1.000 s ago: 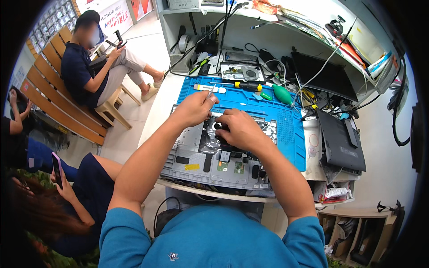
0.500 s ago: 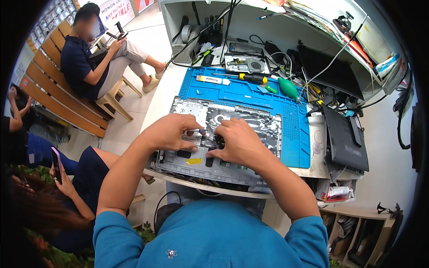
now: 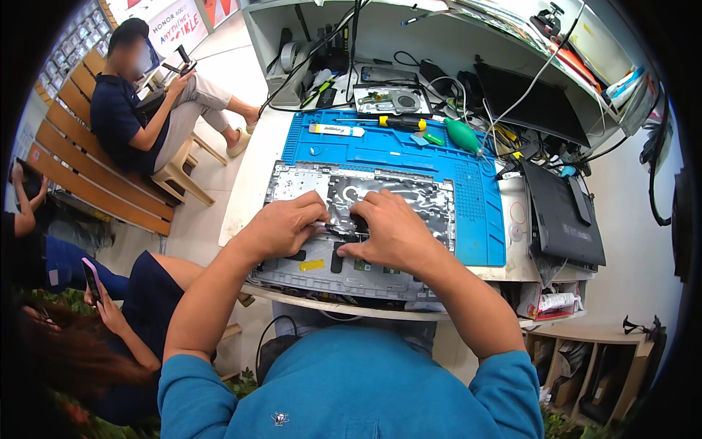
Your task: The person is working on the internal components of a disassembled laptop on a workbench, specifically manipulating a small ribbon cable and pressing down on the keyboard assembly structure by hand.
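Observation:
An opened laptop chassis (image 3: 431,196) lies on the worktable with its inner side up, its far part over a blue repair mat (image 3: 479,219). My left hand (image 3: 289,225) is pinched above the chassis, around a thin piece too small to name. Just right of it, my right hand (image 3: 395,234) curls over the middle of the chassis around something dark, mostly hidden by the fingers. Its thumb rests by a black oblong pad (image 3: 337,259). A strip of yellow tape (image 3: 312,265) is stuck on the near part of the chassis, below my left hand.
Beyond the chassis lie a yellow-black screwdriver (image 3: 402,123), a white-blue tool (image 3: 336,130) and a green air blower (image 3: 462,136). A dark laptop (image 3: 563,216) leans at the right. Cables and parts crowd the back. Several people sit at the left.
My left fingers have closed from a wider grip into a tight pinch, with the hand turned over the chassis. My right hand keeps its place. The whole view has shifted slightly.

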A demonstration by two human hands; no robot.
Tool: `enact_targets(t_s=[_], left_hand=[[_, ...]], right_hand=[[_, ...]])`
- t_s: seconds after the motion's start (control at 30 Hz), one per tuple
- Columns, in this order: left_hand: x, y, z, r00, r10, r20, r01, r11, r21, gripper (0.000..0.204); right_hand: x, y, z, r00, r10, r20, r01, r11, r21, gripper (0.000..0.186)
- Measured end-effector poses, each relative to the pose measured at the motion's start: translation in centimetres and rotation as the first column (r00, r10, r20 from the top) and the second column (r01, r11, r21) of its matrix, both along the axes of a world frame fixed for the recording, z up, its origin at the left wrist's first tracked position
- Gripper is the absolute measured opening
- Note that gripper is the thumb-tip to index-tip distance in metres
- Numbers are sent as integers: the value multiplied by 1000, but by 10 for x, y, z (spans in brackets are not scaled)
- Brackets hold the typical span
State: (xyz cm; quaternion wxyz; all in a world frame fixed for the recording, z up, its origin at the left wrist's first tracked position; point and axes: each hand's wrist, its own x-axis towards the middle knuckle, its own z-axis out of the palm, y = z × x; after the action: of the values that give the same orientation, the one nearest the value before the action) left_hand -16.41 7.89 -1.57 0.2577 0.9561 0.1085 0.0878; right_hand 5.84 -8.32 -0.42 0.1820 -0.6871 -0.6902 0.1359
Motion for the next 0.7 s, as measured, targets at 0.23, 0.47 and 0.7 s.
enact_targets(t_s=[0.23,0.47,0.7], left_hand=[[10,-7,5,997,13,79,-18,998,56,24],[16,-3,8,995,65,79,-56,993,-104,25],[16,20,1,999,39,38,-34,992,-120,25]], right_hand=[[-12,6,-15,998,25,-51,-20,994,103,36],[-14,11,-26,998,24,-66,-11,982,188,18],[-18,11,-27,999,11,-47,-1,974,226,18]])
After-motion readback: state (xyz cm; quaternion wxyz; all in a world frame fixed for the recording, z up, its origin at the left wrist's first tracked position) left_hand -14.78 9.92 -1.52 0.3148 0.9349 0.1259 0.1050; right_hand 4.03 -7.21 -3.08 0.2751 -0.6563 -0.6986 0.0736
